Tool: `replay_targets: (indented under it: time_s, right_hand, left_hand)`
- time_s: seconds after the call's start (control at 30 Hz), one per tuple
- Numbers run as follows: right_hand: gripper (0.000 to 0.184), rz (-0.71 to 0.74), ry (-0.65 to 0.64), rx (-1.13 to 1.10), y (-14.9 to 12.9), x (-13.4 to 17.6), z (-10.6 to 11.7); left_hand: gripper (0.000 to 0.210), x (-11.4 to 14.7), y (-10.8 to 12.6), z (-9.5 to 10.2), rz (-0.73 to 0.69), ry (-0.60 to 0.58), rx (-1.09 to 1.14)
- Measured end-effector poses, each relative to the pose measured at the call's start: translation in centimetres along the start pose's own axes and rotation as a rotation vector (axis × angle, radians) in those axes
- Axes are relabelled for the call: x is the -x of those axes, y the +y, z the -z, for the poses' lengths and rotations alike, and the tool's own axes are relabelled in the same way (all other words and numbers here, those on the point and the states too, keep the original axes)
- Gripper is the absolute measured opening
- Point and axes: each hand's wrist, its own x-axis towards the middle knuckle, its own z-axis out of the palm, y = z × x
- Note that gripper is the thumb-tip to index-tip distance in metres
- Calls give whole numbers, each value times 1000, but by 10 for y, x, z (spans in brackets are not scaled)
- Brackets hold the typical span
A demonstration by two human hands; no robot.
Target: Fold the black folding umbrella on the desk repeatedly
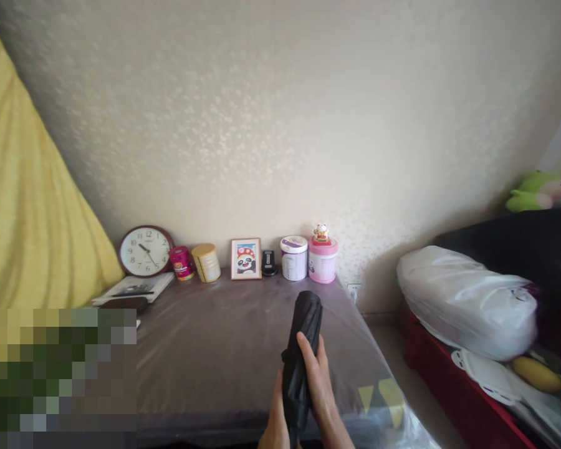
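Note:
A folded black umbrella (299, 374) points away from me over the front of the table, its far end tilted slightly right. My right hand (318, 374) wraps its right side, thumb lying along the fabric. Lower down on the left side, my left hand (275, 418) presses against the umbrella near its lower end. The left fingers are mostly hidden behind the umbrella and cut off by the bottom edge of the view.
On the covered table (215, 349), a clock (147, 251), pink can (182, 263), yellow can (206, 262), panda picture (245, 259), white tub (294, 258) and pink tub (323, 262) line the wall. A white bag (467, 302) lies right; a yellow curtain (32, 187) hangs left.

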Motion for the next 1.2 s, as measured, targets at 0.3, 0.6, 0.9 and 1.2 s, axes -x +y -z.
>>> replay_targets:
  time_s: [0.3, 0.6, 0.9, 1.2]
  right_hand:
    - [61, -185, -90, -197, 4, -1, -1]
    - [56, -58, 40, -9, 7, -3, -1]
    - [56, -86, -20, -9, 5, 1, -2]
    - [59, -126, -40, -49, 13, -2, 0]
  left_hand:
    - [92, 1, 4, 0, -178, -115, 176]
    - [92, 0, 4, 10, -60, 44, -238]
    - [88, -2, -4, 3, -89, 39, -158]
    - [96, -4, -2, 13, -292, -87, -83]
